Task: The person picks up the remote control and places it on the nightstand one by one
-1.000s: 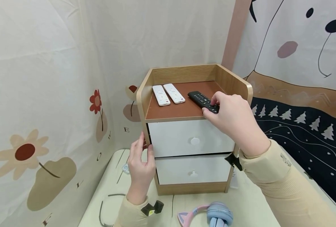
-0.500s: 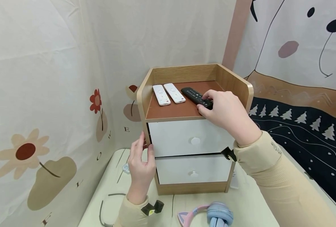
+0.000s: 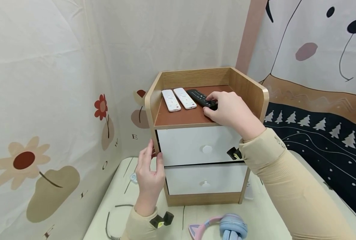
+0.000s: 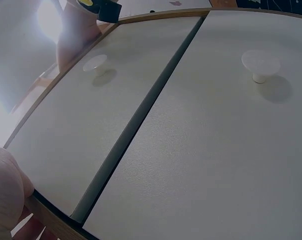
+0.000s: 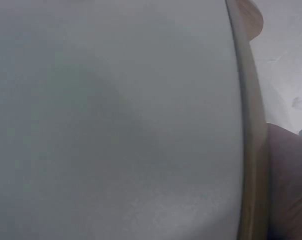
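Note:
A small wooden cabinet (image 3: 205, 199) with two white drawers stands in the middle of the head view. On its brown top shelf, my right hand (image 3: 233, 111) pinches the near end of a black remote control (image 3: 197, 96) between thumb and fingers. The remote lies slanted, right beside two white remotes, a left one (image 3: 171, 100) and a right one (image 3: 185, 98). My left hand (image 3: 150, 175) rests against the cabinet's left side, fingers extended along it and thumb at the front edge. In the left wrist view the thumb (image 4: 6, 192) shows by that edge. The right wrist view shows mostly a drawer front (image 5: 116, 125).
Raised wooden walls (image 3: 196, 78) border the shelf at the back and sides. Blue and pink headphones (image 3: 232, 226) lie on the pale surface before the cabinet. A coiled dark cord (image 3: 107, 223) is at the left front. Printed cloth (image 3: 45, 66) hangs around.
My right hand has shifted the black remote left across the shelf, close to the right white remote. The left hand has stayed at the cabinet's side.

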### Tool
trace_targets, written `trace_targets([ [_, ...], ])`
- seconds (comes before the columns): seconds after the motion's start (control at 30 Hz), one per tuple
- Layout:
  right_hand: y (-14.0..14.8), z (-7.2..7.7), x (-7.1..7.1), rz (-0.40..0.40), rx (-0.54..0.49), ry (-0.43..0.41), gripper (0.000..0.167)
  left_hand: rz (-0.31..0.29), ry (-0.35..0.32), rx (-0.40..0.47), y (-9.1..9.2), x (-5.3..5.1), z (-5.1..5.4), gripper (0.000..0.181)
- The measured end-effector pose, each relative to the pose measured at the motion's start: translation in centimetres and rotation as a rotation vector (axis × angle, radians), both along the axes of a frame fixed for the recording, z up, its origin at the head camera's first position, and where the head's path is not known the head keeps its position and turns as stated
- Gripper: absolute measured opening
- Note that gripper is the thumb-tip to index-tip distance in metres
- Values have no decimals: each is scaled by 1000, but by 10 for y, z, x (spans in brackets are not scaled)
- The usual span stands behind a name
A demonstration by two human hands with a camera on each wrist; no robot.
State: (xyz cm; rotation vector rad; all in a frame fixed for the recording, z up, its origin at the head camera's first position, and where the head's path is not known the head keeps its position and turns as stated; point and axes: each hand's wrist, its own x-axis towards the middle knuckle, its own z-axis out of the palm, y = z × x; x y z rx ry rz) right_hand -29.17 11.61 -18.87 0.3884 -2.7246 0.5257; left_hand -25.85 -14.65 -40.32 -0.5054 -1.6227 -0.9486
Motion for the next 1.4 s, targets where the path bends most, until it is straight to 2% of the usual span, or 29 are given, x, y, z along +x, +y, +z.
trace_targets([
  [0.43,2,0,-18,60,56,-19,48,-3,2,4,1,1,1,59],
  [0.63,1,1,-19,96,88,-63,52,-8,-5,16,0,3,1,60],
  [0.83,3,2,-18,93,83,-86,54,-14,-30,27,1,4,2,58],
  [1.07,4,1,-17,92,66,-92,53,-3,-19,17,1,3,1,60],
  [1.4,4,-1,-19,76,52,-88,51,-19,-19,7,0,1,1,61],
])
